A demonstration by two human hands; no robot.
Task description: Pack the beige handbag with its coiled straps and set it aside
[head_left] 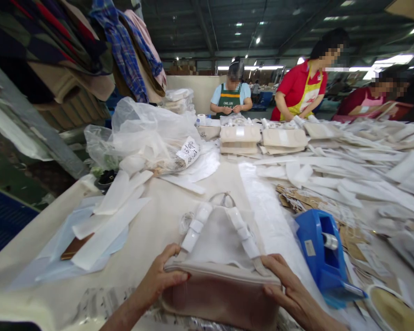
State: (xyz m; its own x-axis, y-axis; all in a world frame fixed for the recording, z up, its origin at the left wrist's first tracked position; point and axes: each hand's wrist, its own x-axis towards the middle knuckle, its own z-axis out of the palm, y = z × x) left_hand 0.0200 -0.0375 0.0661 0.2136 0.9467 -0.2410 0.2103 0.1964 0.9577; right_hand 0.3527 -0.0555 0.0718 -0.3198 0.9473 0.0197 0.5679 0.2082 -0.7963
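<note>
A beige bag (pixel 224 289) stands at the near edge of the table, its two straps wrapped in white paper and laid away from me toward a metal ring (pixel 222 198). My left hand (pixel 160 278) grips the bag's left end, thumb along the top edge. My right hand (pixel 293 292) grips its right end in the same way. Both hands have fingers curled round the bag's sides.
A blue tape dispenser (pixel 322 250) sits right of the bag, a tape roll (pixel 395 310) beyond it. Clear plastic bags (pixel 148 133), white paper strips (pixel 113 216), brown tags (pixel 303 200) and stacked beige bags (pixel 239 138) cover the table. Three co-workers stand at the far side.
</note>
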